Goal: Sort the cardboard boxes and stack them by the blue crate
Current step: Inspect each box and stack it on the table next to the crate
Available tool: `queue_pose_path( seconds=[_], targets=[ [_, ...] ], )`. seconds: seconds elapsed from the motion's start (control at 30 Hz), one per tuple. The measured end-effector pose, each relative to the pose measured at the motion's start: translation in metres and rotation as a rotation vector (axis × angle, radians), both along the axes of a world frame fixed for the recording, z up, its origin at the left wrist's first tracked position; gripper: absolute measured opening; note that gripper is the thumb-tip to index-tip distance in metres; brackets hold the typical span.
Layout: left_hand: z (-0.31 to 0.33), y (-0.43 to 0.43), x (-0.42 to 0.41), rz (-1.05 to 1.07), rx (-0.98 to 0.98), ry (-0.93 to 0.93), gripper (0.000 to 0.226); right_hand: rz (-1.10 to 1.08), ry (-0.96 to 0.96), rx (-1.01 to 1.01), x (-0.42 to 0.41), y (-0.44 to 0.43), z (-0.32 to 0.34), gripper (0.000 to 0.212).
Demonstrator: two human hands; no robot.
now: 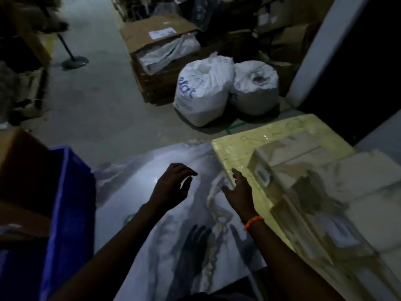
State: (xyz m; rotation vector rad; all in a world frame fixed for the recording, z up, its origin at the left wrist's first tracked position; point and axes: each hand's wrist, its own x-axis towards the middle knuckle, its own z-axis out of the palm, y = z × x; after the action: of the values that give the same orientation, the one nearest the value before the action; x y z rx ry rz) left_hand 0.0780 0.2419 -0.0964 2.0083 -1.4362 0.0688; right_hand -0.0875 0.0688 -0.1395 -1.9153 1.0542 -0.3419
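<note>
dim storeroom, glossy marbled desk [152, 246]: both hands empty, left hand [173, 185] loosely curled, right hand [238, 190] spread toward the wrapped cardboard boxes [314, 192] at right, probably bound for the blue crate [67, 213] at left.

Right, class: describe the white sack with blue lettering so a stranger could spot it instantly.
Find the big open cardboard box beside the grey aisle. Two white sacks stand in front of it, side by side. Ours is the left sack, with large blue lettering on its side; the right sack shows barely any.
</note>
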Motion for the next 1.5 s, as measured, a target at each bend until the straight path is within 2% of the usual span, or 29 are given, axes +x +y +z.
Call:
queue_pose_path(
  seconds=[0.1, 0.17, 0.27, 0.33, 0.43, 0.53, 0.6, 0.7, 0.77, 0.83, 0.9, 1.0, 1.2, 1.27, 1.37, 1.4, 1.5],
  targets=[
    [-0.009, -0.067, -0.036, -0.082, 0.067, 0.065, 0.017, -0.025, -0.013, 0.009, -0.028, -0.037, 0.006, 0.070],
    [-0.009, -0.111, -0.064, -0.153, 0.071, 0.096, 0.018, -0.019, -0.050, -0.058, -0.043, -0.053, 0.018, 0.068],
    [-0.001, -0.172, -0.106, -0.256, 0.067, 0.170, 0.020, -0.113, -0.106, -0.269, -0.076, -0.076, 0.042, 0.062],
    [0.001, -0.208, -0.130, -0.278, 0.057, 0.258, 0.023, -0.207, -0.068, -0.444, -0.112, -0.092, 0.055, 0.061],
    [0.001, -0.250, -0.162, -0.298, 0.098, 0.415, 0.036, -0.258, 0.162, -0.616, -0.178, -0.119, 0.072, 0.064],
    [0.001, -0.277, -0.192, -0.315, 0.185, 0.517, 0.053, -0.199, 0.508, -0.513, -0.235, -0.134, 0.085, 0.086],
    [0.000, -0.289, -0.206, -0.306, 0.191, 0.602, 0.056, -0.196, 0.660, -0.425, -0.262, -0.134, 0.087, 0.102],
    [0.000, -0.300, -0.221, -0.234, 0.170, 0.691, 0.055, -0.157, 0.730, -0.362, -0.281, -0.125, 0.081, 0.112],
    [-0.001, -0.304, -0.224, -0.174, 0.197, 0.776, 0.048, -0.089, 0.778, -0.403, -0.281, -0.117, 0.070, 0.114],
    [-0.006, -0.304, -0.224, -0.145, 0.207, 0.937, 0.036, -0.055, 0.813, -0.470, -0.277, -0.113, 0.058, 0.115],
    [-0.013, -0.302, -0.219, -0.112, 0.192, 1.038, 0.040, -0.062, 0.809, -0.501, -0.275, -0.114, 0.053, 0.113],
    [-0.016, -0.301, -0.214, -0.057, 0.206, 1.085, 0.053, -0.093, 0.762, -0.543, -0.275, -0.118, 0.048, 0.103],
    [-0.004, -0.316, -0.211, -0.038, 0.167, 1.170, 0.039, -0.059, 0.715, -0.530, -0.254, -0.144, 0.064, 0.087],
    [-0.002, -0.319, -0.206, -0.035, 0.149, 1.170, 0.039, -0.063, 0.695, -0.541, -0.247, -0.149, 0.068, 0.083],
    [-0.002, -0.321, -0.207, -0.022, 0.192, 1.066, 0.061, -0.185, 0.606, -0.553, -0.251, -0.143, 0.060, 0.076],
    [-0.004, -0.322, -0.210, -0.023, 0.205, 1.031, 0.066, -0.263, 0.586, -0.538, -0.256, -0.139, 0.057, 0.079],
    [-0.007, -0.324, -0.212, -0.030, 0.238, 0.974, 0.062, -0.470, 0.504, -0.438, -0.268, -0.132, 0.061, 0.106]
  ],
)
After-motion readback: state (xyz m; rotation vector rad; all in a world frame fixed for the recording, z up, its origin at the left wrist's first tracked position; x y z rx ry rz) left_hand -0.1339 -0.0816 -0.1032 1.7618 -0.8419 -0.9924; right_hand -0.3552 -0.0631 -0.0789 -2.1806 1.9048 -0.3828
